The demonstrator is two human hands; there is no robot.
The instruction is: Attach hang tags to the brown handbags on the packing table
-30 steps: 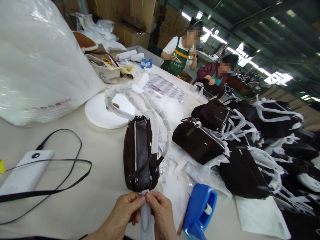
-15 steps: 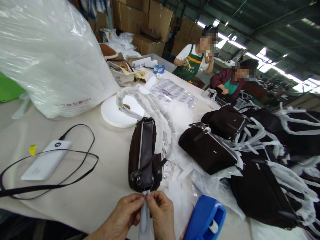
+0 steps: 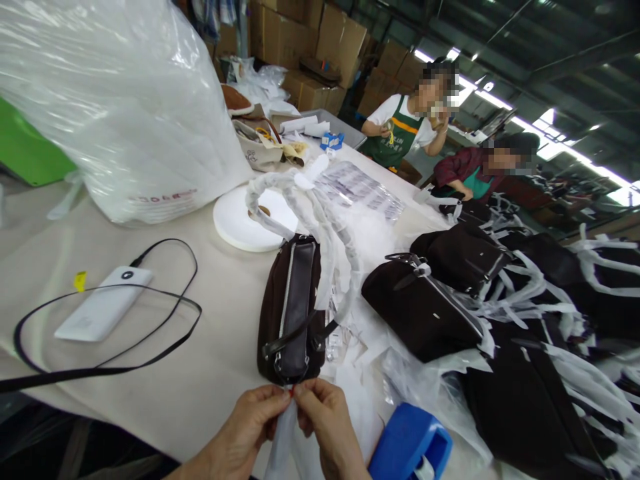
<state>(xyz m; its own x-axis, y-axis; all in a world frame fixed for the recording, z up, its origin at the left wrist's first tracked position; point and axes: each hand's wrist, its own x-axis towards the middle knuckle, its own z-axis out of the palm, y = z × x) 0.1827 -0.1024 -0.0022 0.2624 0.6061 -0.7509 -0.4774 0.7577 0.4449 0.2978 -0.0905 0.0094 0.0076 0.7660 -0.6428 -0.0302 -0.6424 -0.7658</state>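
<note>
Grip was a close pinch on both sides: the left hand and right hand held a limp, pale strip at the near end of a dark brown bag (a speck of red there was too small to name). Below the pinch the strip hung loose, so that end looked unfinished. Beside the right hand sat a hard blue plastic dispenser. The bag rested on the desk, cloth-sided, its top smooth and leathery; its arching handles were already sheathed in crinkled white wrap. Beyond came a flat white roll, similar bags heaped rightward, and a co-worker in a green apron.
</note>
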